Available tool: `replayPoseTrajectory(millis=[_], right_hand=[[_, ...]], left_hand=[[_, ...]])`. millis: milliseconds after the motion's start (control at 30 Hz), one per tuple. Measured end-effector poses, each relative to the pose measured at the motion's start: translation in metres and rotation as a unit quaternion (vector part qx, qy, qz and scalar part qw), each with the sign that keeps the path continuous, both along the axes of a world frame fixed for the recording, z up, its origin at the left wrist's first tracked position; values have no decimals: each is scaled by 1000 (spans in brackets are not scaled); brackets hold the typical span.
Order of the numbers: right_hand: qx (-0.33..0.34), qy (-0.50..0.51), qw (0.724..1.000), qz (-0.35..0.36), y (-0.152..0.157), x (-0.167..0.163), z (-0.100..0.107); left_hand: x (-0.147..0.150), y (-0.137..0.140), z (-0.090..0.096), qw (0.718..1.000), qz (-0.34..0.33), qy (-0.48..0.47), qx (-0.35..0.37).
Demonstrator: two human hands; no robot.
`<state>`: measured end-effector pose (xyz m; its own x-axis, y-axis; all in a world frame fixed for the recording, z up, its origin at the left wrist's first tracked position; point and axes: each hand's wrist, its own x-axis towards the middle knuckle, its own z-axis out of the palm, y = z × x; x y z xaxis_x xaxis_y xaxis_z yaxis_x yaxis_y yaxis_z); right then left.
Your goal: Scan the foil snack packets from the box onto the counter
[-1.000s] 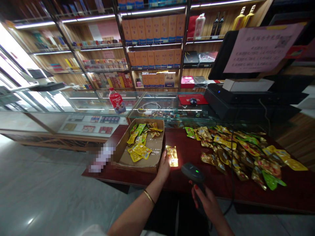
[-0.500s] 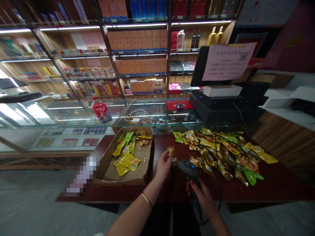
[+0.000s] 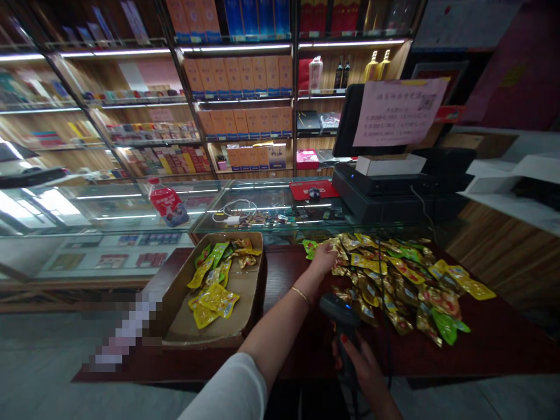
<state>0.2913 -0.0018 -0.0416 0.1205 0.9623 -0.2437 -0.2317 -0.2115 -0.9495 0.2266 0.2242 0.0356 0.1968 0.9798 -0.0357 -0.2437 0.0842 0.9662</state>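
Note:
My left hand [image 3: 324,258] reaches to the near-left side of a loose pile of snack packets [image 3: 371,265], gold, yellow and green. Its fingers close on a gold snack packet [image 3: 339,248], partly hidden by the hand. Below the pile, my right hand [image 3: 356,353] grips the handle of a black barcode scanner [image 3: 340,312], whose head points up and left with a small blue light on. To the left, an open cardboard box [image 3: 177,326] holds several yellow, green and gold snack packets [image 3: 214,300].
Behind the dark red table [image 3: 280,280] stands a glass display counter [image 3: 262,201] with a red bottle [image 3: 167,204], a white cable [image 3: 234,213] and a mouse [image 3: 314,193]. A monitor [image 3: 347,122] bears a pink paper sign [image 3: 398,114]. The scanner's dark cord [image 3: 381,274] crosses the pile.
My left hand has moved forward and right, from in front of the scanner, where it held a gold snack packet, to the pile. My right hand still holds the scanner. The view has shifted slightly.

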Motion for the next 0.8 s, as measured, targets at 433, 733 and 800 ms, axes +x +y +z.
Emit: replayPoseTrajectory(millis=[433, 733, 800], right_hand=[[28, -9, 998, 52, -2, 0, 18], [29, -24, 999, 33, -5, 0, 16], [31, -23, 999, 31, -6, -1, 17]], left_hand=[[-328, -128, 86, 720, -27, 675, 160], [-340, -113, 55, 605, -164, 752, 204], [-336, -115, 67, 625, -124, 746, 191]])
